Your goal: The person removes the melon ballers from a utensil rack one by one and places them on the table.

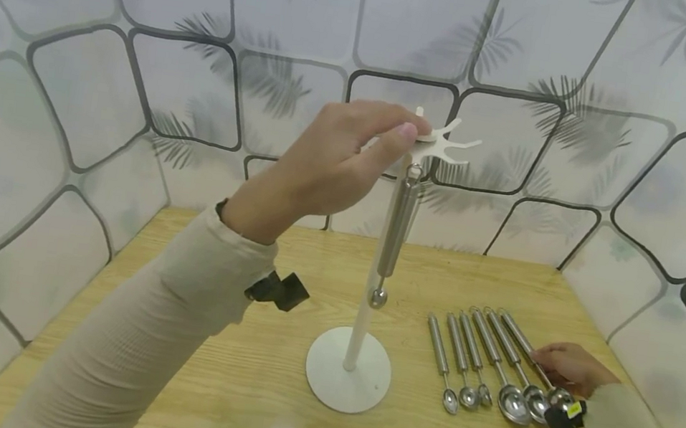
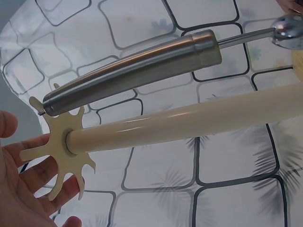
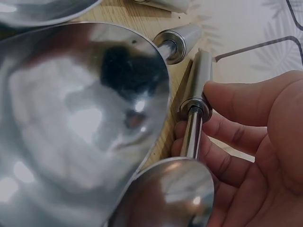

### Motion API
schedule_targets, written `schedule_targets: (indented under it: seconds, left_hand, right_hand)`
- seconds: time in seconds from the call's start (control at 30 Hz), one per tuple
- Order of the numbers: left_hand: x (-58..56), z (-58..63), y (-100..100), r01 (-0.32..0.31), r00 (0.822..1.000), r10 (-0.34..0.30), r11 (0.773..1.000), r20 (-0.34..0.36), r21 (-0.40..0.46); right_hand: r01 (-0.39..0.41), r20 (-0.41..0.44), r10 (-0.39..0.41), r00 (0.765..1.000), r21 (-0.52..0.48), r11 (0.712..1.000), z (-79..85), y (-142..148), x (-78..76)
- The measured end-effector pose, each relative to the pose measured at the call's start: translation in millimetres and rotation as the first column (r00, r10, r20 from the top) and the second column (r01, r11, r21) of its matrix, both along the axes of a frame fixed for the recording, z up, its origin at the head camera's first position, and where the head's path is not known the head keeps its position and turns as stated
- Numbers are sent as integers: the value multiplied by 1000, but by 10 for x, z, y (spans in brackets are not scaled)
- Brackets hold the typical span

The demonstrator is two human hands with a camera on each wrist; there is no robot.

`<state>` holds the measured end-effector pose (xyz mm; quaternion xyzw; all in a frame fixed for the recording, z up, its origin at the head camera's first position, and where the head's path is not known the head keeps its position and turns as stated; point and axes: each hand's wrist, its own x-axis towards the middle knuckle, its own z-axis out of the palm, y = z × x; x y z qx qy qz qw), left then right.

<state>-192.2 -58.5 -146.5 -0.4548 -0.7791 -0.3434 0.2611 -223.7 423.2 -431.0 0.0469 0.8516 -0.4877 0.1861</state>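
A white rack [image 1: 368, 268] stands upright, its round base on the table and a ring of hooks [image 2: 59, 142] at its top. My left hand [image 1: 350, 157] holds that top, thumb and forefinger meeting at its centre; in the left wrist view the other fingers reach behind the hooks. From one hook hangs a steel scoop [image 1: 398, 228] with a small round bowl, clear of the hand. Down on the right, my right hand [image 1: 576, 368] pinches a steel spoon [image 3: 196, 90] where handle meets neck, thumb on the handle and fingers beneath. It is the rightmost in a row.
Several more steel spoons and scoops [image 1: 489, 342] lie side by side left of the right hand, bowls towards me. They rest on a wooden table [image 1: 229, 387], walled behind and at the sides by patterned panels [image 1: 291, 113].
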Motion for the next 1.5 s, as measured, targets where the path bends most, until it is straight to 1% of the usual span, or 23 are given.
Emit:
schedule_targets:
  seconds: [0.13,0.37,0.57,0.63,0.77,0.83,0.9,0.97,1.03,1.1,1.13,1.2,1.27,1.37,1.5]
  left_hand:
    - [6,2,-2,2,1000,-2,1000,0,5]
    - [4,11,4,9,1000,-9,1000,-7,3]
    - [1,15,7,6,1000,-6,1000,-11,2]
    - [2,17,10,5,1000,-5,1000,-12,1]
    - [4,20,18,0,1000,0,1000,-7,-3]
    - [3,22,21,-5,1000,5,1000,-7,-8]
    - [4,25,22,-12,1000,12,1000,-5,-14]
    - [3,29,18,-19,1000,19,999,-1,-25]
    - [4,31,16,-24,1000,24,999,4,-33]
    - [4,34,17,-24,1000,24,999,3,-36]
    - [4,35,17,-24,1000,24,999,0,-40]
    - [4,40,20,-26,1000,25,998,-11,-49]
    - [4,47,20,-30,999,29,998,-22,-61]
    - [6,53,16,-38,999,37,996,-27,-75]
    - [7,55,12,-49,998,46,996,-37,-79]
  right_hand:
    - [-7,-10,7,1000,56,998,11,-6,-15]
    - [-11,-28,12,1000,65,998,30,16,-13]
    - [-19,-3,19,1000,20,1000,103,41,-5]
    - [-9,0,9,1000,3,1000,127,56,-7]
    - [0,-18,0,1000,-24,1000,204,51,-5]
    - [-1,-35,0,999,-36,999,265,9,-6]
    - [-14,-69,10,998,-62,998,331,-48,-9]
    - [-24,-110,13,994,-104,994,400,-122,-15]
    - [-52,-156,25,987,-166,985,472,-188,-21]
    - [-78,-192,29,981,-257,963,544,-258,-31]
    - [-101,-209,37,977,-305,947,582,-295,-37]
    - [-153,-241,56,969,-406,901,663,-384,-44]
    - [-204,-272,75,959,-483,851,753,-498,-44]
    - [-298,-331,125,935,-545,784,892,-681,-23]
    - [-407,-398,187,898,-591,696,1054,-916,6]
